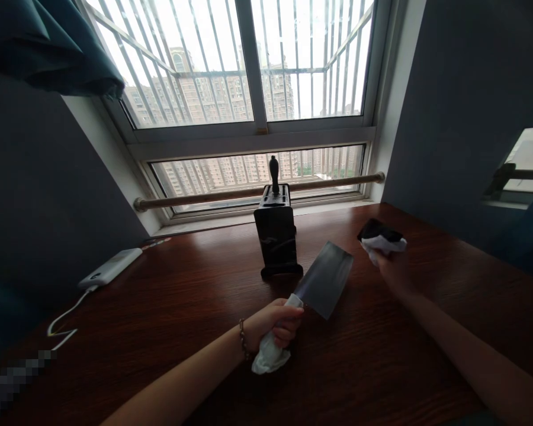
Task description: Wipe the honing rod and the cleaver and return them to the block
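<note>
My left hand (281, 324) is closed around the handle of a cleaver (326, 278), whose broad blade points up and to the right above the tabletop. Something white, like paper or thin plastic, is wrapped about the handle and bunches out below my fist. To the right, my right hand (388, 263) grips a black and white cloth (382, 238), apart from the blade. Just beyond the cleaver stands a black knife block (276, 236) with one dark-handled tool upright in its top.
The brown wooden table (182, 296) reaches to a barred window with a horizontal rail (222, 197). On the left lies a white power bank (111, 267) with a white cable (66, 313). A teal curtain (57, 47) hangs at the upper left.
</note>
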`<state>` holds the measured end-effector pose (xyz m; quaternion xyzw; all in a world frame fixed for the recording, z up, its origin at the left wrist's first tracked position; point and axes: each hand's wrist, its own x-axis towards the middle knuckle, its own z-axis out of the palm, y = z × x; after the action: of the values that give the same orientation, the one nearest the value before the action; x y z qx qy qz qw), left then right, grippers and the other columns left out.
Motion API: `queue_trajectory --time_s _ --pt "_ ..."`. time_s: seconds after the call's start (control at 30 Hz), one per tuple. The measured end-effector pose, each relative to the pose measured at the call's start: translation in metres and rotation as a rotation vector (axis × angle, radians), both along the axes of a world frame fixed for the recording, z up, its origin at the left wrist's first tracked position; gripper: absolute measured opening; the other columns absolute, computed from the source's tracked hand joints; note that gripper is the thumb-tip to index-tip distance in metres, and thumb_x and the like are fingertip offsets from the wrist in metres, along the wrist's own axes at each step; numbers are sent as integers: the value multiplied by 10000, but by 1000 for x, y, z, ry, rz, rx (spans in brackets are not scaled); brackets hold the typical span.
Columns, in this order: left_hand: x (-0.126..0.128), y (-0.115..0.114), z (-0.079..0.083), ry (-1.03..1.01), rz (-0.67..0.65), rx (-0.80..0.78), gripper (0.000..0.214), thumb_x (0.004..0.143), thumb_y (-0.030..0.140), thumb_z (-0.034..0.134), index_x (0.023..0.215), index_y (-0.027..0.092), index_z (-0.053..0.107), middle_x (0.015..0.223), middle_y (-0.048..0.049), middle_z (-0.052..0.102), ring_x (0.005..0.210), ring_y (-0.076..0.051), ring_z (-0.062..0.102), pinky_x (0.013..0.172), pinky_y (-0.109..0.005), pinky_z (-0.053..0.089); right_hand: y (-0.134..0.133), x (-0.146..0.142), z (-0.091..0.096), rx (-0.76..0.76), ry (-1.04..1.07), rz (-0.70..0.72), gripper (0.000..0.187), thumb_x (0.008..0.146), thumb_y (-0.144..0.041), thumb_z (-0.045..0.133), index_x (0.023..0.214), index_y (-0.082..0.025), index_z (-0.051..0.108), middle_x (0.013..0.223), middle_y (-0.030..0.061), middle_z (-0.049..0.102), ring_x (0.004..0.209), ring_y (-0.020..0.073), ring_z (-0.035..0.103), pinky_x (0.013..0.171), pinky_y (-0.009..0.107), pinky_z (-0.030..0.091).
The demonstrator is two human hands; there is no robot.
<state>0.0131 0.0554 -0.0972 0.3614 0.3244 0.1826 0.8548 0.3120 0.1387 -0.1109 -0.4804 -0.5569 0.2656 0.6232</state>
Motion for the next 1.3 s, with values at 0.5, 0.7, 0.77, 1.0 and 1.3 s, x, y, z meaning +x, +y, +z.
queue_trajectory --time_s 0.5,0.7,0.77,1.0,1.3 --pt "2 1 1 9 -12 12 240 731 204 607 713 188 368 451 111 208 358 -12 102 343 -138 119 -37 -47 1 222 -1072 268 562 644 7 365 1182 -36 521 1273 168 467 1226 229 381 1036 412 320" --pt "3 0 3 60 -56 34 272 706 220 621 690 190 351 462 108 216 361 -13 114 338 -143 123 -55 -60 6 386 -1064 577 611 631 7 413 1236 -57 469 1338 140 395 1289 206 268 1059 368 292" --pt "3 -1 3 84 -62 61 295 696 225 624 661 189 333 463 103 225 363 -14 128 333 -147 133 -66 -71 11 454 -1079 722 592 674 -30 438 1265 -56 434 1360 130 367 1303 197 231 1068 354 278" --pt "3 -2 6 62 -127 69 274 703 234 629 711 199 357 466 102 254 353 -17 137 328 -146 154 -49 -56 9 406 -1063 319 536 700 -7 379 1227 -32 472 1312 164 423 1273 231 299 1044 407 315" --pt "-1 3 0 43 -142 60 266 724 210 589 646 187 336 456 98 219 354 -19 129 324 -149 147 -70 -76 14 575 -1176 608 529 734 -56 417 1262 -33 433 1352 142 375 1302 223 229 1065 377 281"
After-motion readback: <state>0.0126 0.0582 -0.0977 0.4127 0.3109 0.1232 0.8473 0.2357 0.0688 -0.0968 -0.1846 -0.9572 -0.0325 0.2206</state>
